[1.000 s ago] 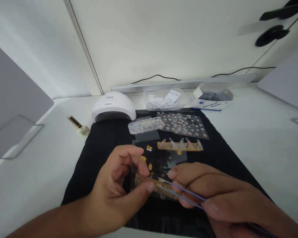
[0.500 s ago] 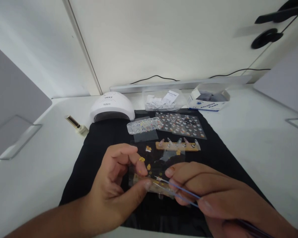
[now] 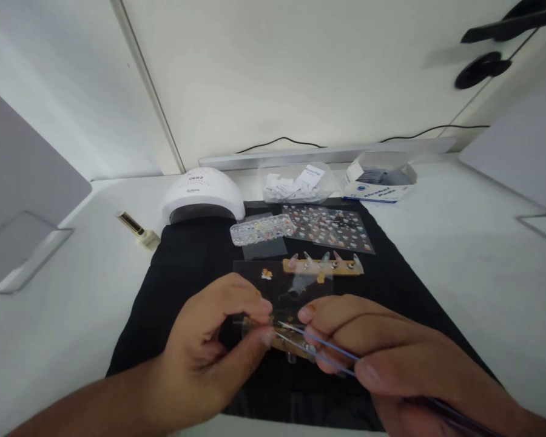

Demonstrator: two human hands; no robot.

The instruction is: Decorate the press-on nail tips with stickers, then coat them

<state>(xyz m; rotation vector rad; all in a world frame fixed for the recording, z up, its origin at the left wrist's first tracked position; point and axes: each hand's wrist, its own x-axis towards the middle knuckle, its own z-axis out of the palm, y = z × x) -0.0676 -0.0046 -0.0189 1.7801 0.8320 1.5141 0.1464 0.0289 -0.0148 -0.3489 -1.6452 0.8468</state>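
Observation:
My left hand (image 3: 218, 346) pinches a transparent sticker sheet (image 3: 277, 291) with small yellow and brown figures on it, thumb and forefinger together at its lower part. My right hand (image 3: 373, 352) holds blue tweezers (image 3: 332, 345), their two tips apart and close to my left fingertips, over the sheet. Beneath the sheet a wooden strip (image 3: 295, 347) with nail tips shows partly. Farther back, another wooden strip (image 3: 323, 267) carries several clear and pinkish nail tips standing up.
A black cloth (image 3: 164, 291) covers the table's middle. Behind are a white lamp (image 3: 204, 191), a rhinestone case (image 3: 261, 230), patterned sticker sheets (image 3: 327, 227), a clear tray of packets (image 3: 298, 185) and an alcohol pads box (image 3: 380, 182). A polish bottle (image 3: 139, 230) lies left.
My left fingers have closed from a spread shape into a pinch and now cover some of the figures. The tweezers' tips have come slightly left, nearer to my left fingertips.

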